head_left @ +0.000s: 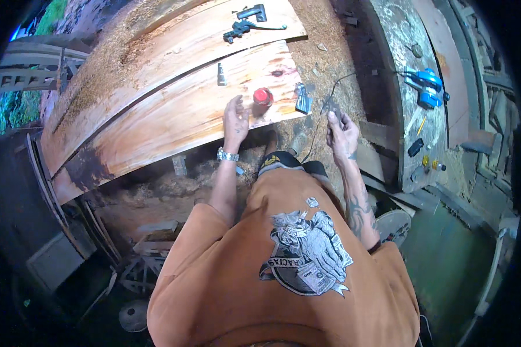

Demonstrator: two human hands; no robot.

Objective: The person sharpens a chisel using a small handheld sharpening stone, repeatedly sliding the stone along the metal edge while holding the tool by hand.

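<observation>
My left hand [235, 120] is at the front edge of a wooden plank [156, 118], its fingers loosely apart and nothing visible in them. Just right of it stands a red-topped container [262, 97]. My right hand [342, 134] is raised off the plank's right end, fingers curled in and thumb up; whatever they pinch is too small to make out. Between the two hands, a dark blue-black flat packet [303, 99] lies at the plank's corner. A small dark tube [221, 75] rests farther back on the wood.
Behind lie a black lever-like part [252, 30] and a black bracket-like piece [252, 13]. On the right bench [396, 34] sit a blue power tool [428, 88] with a dark cord, a yellow pencil [421, 126] and a small bottle [434, 164]. Sawdust [324, 34] covers the ground between.
</observation>
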